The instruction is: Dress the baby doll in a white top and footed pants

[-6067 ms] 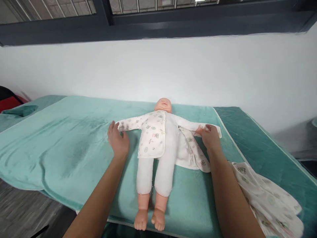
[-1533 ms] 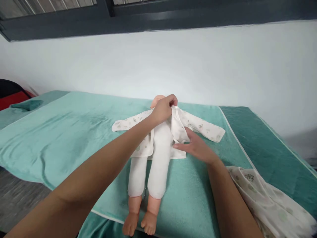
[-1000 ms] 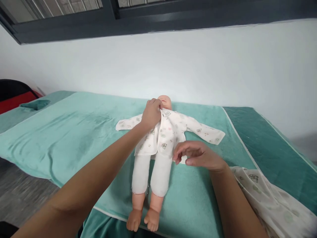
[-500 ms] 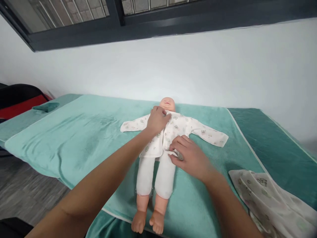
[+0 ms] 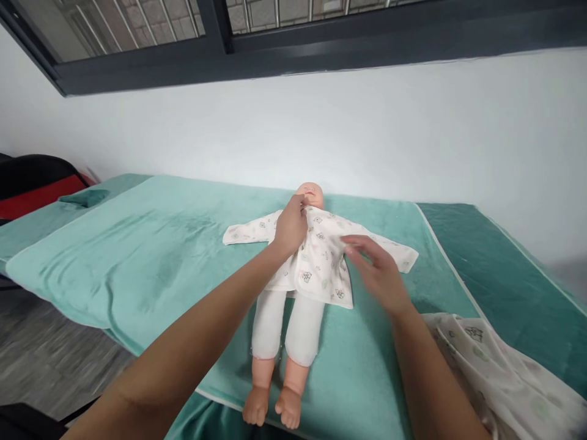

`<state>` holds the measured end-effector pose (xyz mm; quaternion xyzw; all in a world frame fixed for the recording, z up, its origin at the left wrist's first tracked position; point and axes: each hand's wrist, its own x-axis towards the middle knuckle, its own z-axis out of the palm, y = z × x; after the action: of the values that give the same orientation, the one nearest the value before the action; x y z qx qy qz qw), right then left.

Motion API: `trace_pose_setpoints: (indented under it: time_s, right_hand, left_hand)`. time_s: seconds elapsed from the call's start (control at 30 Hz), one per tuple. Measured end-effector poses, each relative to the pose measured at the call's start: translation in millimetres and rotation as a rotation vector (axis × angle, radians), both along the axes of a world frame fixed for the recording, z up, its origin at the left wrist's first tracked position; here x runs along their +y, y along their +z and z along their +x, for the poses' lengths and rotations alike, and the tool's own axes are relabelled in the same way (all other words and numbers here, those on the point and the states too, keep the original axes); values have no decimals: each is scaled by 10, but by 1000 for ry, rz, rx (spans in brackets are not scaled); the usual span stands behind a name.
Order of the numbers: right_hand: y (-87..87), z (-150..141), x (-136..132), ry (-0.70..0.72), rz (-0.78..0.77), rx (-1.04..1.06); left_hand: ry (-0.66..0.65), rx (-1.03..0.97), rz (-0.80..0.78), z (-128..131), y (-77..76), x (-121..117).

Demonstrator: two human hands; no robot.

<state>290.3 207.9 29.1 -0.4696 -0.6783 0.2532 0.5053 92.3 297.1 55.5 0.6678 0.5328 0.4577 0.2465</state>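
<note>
A baby doll (image 5: 301, 336) lies on its back with its head toward the wall, in white leggings and a white printed baby shirt (image 5: 321, 263). The shirt's sleeves stretch out to both sides, and its front panels overlap down the chest. At the collar, just below the doll's chin, my left hand (image 5: 291, 227) is closed on the shirt's neck edge; its fingertips are partly hidden. My right hand (image 5: 376, 266) hovers by the shirt's right side, its fingers apart and holding nothing.
A green plush cover (image 5: 151, 269) spreads beneath the doll. Folded printed cloth (image 5: 499, 366) lies at the lower right, partly behind my right forearm. A white wall (image 5: 284, 134) and a dark window frame (image 5: 321, 46) stand behind; a black and red object (image 5: 39, 186) is at far left.
My right hand has let go of the shirt's lower edge and moved up and to the right. The front panel now lies flat. My left hand has shifted slightly at the collar.
</note>
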Motion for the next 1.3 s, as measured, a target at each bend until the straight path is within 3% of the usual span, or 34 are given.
trace_pose_setpoints:
  time_s: [0.1,0.23,0.33,0.47,0.6,0.73,0.83,0.97,1.1,1.2,1.3]
  right_hand:
    - [-221,221,220,-298,-28,-153]
    - [-425,339,380,-491,-221,-471]
    - [-455,353,401,-561,-335,-573]
    - [-436,447,395,-710,-260,-501]
    - [-410,525,365,-757,27,-282]
    - [-381,349,291,-582,160,-81]
    - [-340,110,236,-402,110,-6]
    - [-174,-225,288,-253,50,-4]
    - [129,-576,544,-239,-8,-186]
    - [343,-800,768,-271,-180,-418]
    - [438,-937,907,-308,-278,-526]
  left_hand:
    - [-29,-5,33,-34,-55,-192]
    - [-95,149,98,-127,-142,-728]
    - [-196,123,63,-265,-219,-1192]
    - [-295,31,137,-579,-372,-1517]
    - [-100,84,227,-958,-604,-1407]
    - [72,130,79,-1209,-856,-1100]
    - [177,120,-24,-1244,-959,-866]
    - [282,231,-53,-1174,-951,-606]
    - [350,311,-105,-1127,-916,-467]
    - [436,336,-142,-1127,-910,-424]
    - [541,295,-172,-1134,-896,-375]
